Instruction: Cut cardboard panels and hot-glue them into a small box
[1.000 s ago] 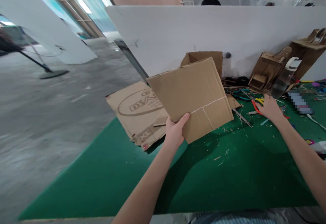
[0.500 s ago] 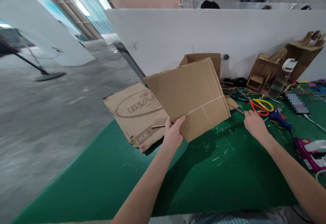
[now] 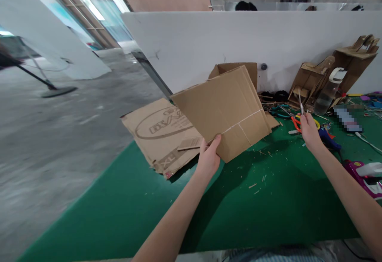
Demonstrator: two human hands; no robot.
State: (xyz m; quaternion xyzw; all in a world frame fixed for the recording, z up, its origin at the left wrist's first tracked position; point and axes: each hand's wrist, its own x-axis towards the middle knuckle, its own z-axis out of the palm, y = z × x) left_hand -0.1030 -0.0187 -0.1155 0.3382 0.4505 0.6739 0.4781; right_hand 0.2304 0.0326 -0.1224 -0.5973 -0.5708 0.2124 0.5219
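My left hand (image 3: pixel 209 156) grips a flat piece of brown cardboard (image 3: pixel 223 107) by its lower left edge, thumb on the front face. White lines cross its lower part, and it is tilted above the table. My right hand (image 3: pixel 310 131) is closed around a slim, pointed metal tool (image 3: pixel 301 105), its tip upward; its exact kind does not show clearly. Close to that hand lie orange-handled tool grips (image 3: pixel 295 123), partly hidden yellow handles (image 3: pixel 315 123) and a blue-handled tool (image 3: pixel 330 139). A larger printed cardboard sheet (image 3: pixel 158 129) lies behind the left hand.
On the green table (image 3: pixel 268 210) are scattered cardboard slivers. A cardboard box (image 3: pixel 250 71), cardboard constructions (image 3: pixel 308 81) and a clear bottle (image 3: pixel 326 93) stand along the white partition (image 3: pixel 185 39). To the right lie a phone (image 3: pixel 348 119) and a magenta device (image 3: pixel 356 172).
My right hand has risen from the table beside the orange handles, bringing the pointed tool upright. The cardboard in my left hand has shifted slightly right.
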